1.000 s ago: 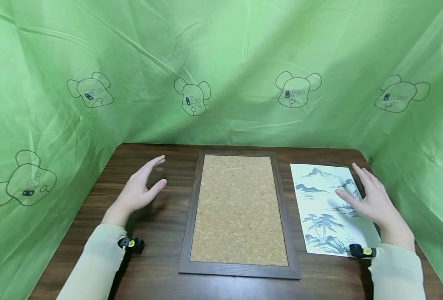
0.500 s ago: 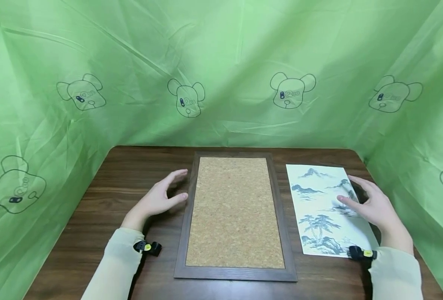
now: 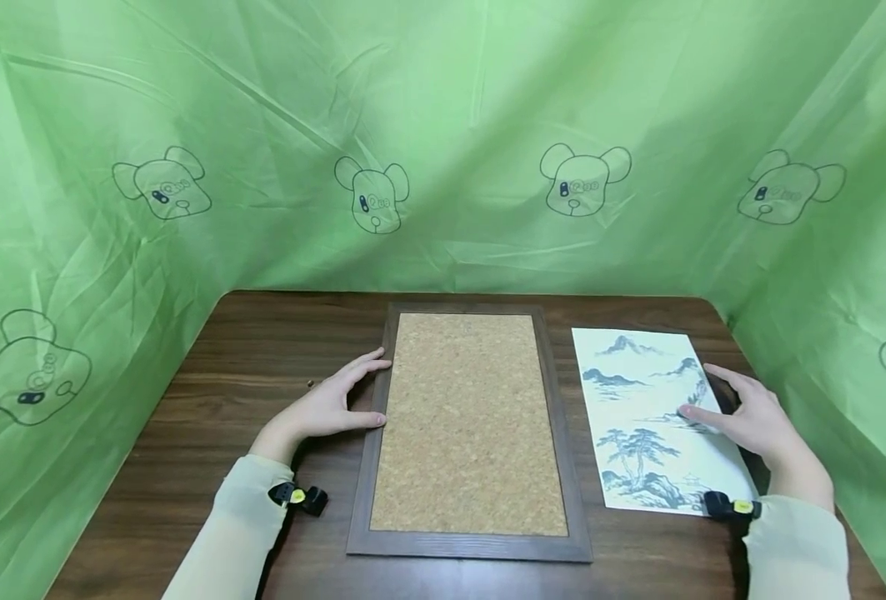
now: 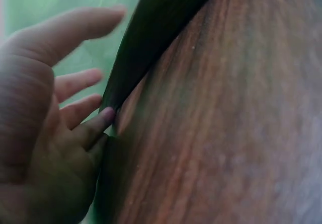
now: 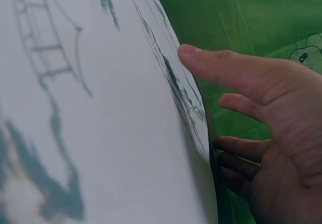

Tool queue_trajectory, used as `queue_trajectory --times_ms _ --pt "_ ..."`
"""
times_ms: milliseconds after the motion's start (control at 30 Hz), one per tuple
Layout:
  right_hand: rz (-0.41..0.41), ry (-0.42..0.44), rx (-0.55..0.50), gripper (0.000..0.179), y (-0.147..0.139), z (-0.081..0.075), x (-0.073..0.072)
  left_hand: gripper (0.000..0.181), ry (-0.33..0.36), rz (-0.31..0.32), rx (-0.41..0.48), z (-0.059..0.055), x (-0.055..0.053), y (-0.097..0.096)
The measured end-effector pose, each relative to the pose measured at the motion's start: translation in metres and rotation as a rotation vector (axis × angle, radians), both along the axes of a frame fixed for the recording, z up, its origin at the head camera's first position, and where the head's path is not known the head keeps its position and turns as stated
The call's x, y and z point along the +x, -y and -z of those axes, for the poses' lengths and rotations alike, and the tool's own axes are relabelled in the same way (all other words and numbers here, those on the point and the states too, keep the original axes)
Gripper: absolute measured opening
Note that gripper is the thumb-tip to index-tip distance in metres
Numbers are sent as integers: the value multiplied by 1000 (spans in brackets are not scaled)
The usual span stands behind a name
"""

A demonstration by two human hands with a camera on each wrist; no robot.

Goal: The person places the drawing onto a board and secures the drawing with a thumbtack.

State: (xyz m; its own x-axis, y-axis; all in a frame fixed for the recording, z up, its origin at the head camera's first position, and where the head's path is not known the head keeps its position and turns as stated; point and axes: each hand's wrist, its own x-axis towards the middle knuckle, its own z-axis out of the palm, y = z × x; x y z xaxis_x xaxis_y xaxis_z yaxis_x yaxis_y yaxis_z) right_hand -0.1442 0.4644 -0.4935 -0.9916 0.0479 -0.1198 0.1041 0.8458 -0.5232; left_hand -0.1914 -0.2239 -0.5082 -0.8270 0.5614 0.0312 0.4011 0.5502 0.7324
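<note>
The work looks barely begun: 2 things lie flat, apart, neither lifted. The left hand [image 3: 324, 408], thumb and fingers spread, has its fingertips at the brown-rimmed rectangular cork board [image 3: 473, 425] to its right. Under the right hand [image 3: 759, 427] — digits also apart, nothing gripped — lies the white paper sheet with blue-grey landscape print [image 3: 630, 400], reaching leftward; whether the thumb touches it, I cannot tell.

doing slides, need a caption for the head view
Left hand at a framed cork panel, right hand at a landscape print, on a brown table.
</note>
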Motion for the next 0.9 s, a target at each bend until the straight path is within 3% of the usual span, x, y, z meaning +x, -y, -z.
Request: queue_trajectory --times_ms 233,767,900 --pt "-8 4 20 107 0 -2 -1 91 39 13 -7 5 -4 3" --pt "-25 -8 50 96 2 -1 -4 92 41 9 2 2 -1 4" --pt "-17 14 35 101 3 -2 -3 92 44 12 0 3 -1 4"
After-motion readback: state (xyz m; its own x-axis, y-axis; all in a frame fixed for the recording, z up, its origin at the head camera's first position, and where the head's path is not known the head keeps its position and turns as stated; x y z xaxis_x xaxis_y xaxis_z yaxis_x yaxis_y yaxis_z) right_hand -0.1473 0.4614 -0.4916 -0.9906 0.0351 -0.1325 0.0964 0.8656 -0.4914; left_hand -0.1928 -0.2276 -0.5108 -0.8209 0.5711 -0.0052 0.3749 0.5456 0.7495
